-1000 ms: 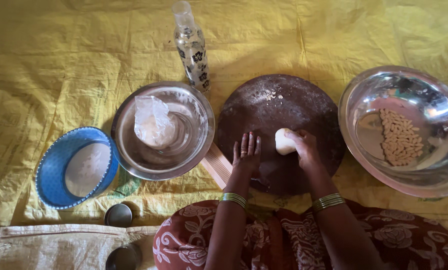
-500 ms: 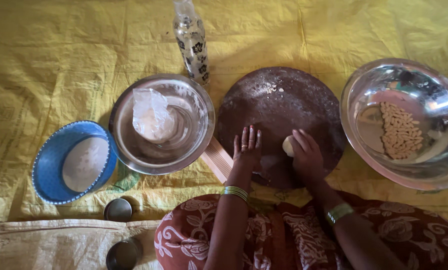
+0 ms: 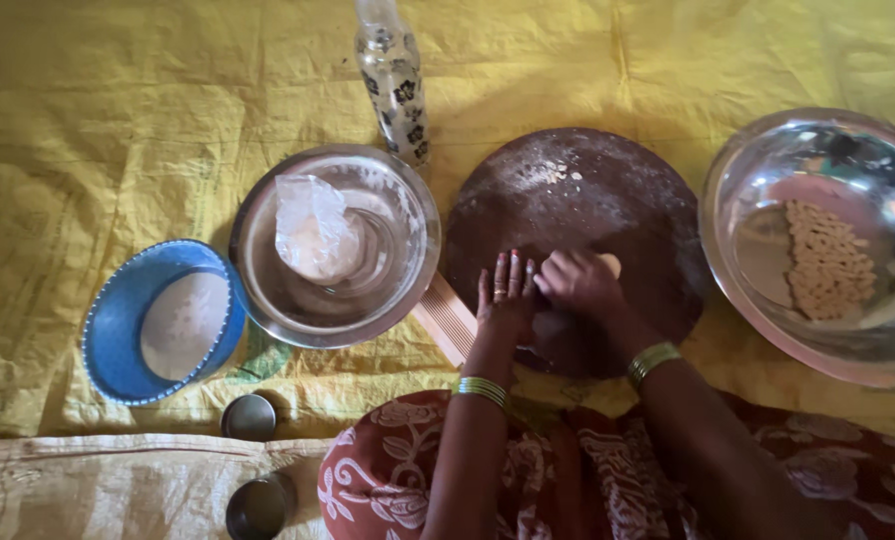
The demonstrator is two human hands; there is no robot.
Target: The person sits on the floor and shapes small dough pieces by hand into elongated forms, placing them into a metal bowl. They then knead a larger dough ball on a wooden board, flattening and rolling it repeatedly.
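Head view: a small pale dough ball (image 3: 610, 265) on the round dark wooden board (image 3: 608, 200) is mostly hidden by the curled right hand (image 3: 578, 283) gripping it, while the left hand (image 3: 506, 297) is laid flat, fingers spread, alongside.

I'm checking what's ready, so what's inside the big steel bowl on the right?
The right bowl holds a patch of small pale dough pieces laid in rows. Glare hides part of the bottom, so anything else there can't be seen.
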